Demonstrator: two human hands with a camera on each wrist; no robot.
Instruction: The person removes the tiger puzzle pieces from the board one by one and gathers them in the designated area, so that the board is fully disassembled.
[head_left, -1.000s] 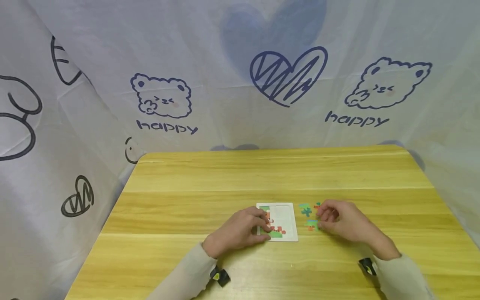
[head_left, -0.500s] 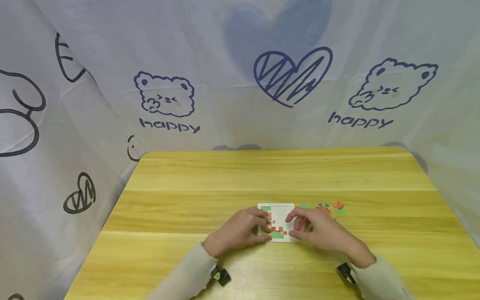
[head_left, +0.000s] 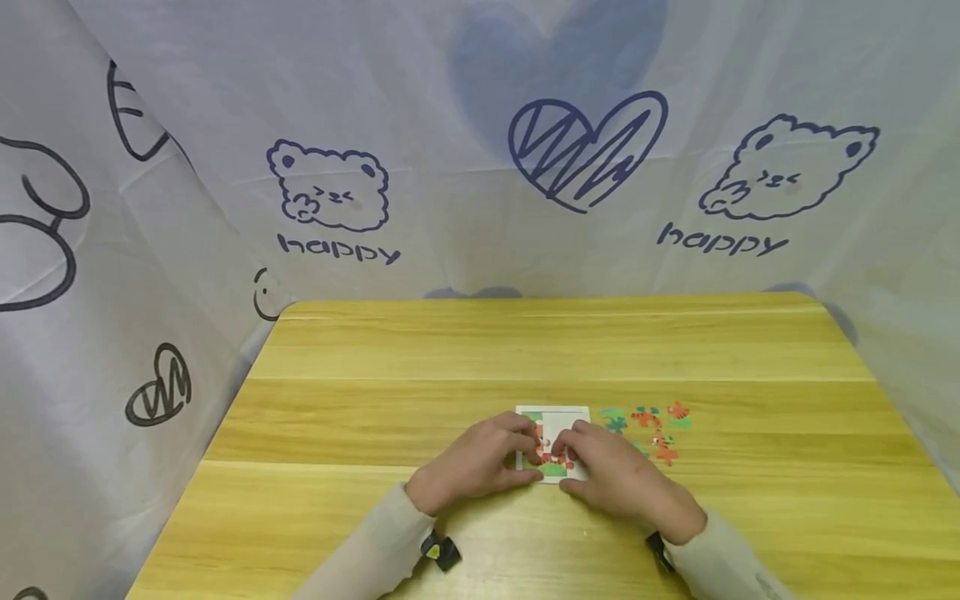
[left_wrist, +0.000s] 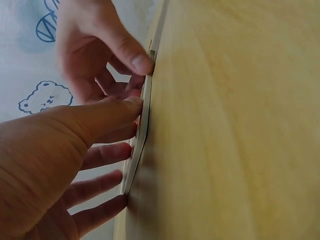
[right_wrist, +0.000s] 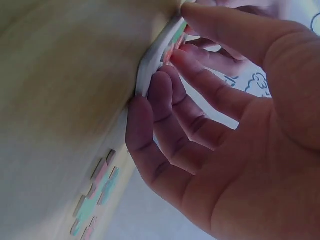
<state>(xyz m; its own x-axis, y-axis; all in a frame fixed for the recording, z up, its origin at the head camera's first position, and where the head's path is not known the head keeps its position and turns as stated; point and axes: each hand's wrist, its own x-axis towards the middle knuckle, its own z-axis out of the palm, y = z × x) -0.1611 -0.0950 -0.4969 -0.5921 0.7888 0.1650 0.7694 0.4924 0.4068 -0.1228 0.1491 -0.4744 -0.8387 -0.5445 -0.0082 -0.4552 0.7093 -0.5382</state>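
A flat, square, white-rimmed puzzle tray [head_left: 564,423] lies between the two hands; along its left and near sides sit thin joined pieces with green and orange-red print [head_left: 554,471], while its white floor shows toward the far right.

The left hand [head_left: 480,460] rests on the tray's left part, the thumb at the near edge, the fingers spread over the rim and the print; the right hand [head_left: 618,475] stands at the right part, its thumb on the near edge and its forefinger bent onto the orange-red print, with a wide gap between them; no piece is seen pinched, though what lies directly under that fingertip one cannot tell.

For pressing the pieces well, the left hand should hold the tray firmly; the right forefinger should push straight down, little by little along the seam, so that the neighbours do not jump up.

Right of the tray, loose orange, green and teal pieces [head_left: 646,418] lie on the yellow wood-grain table [head_left: 390,350]; behind hangs a white cloth with dark blue drawings [head_left: 450,217].
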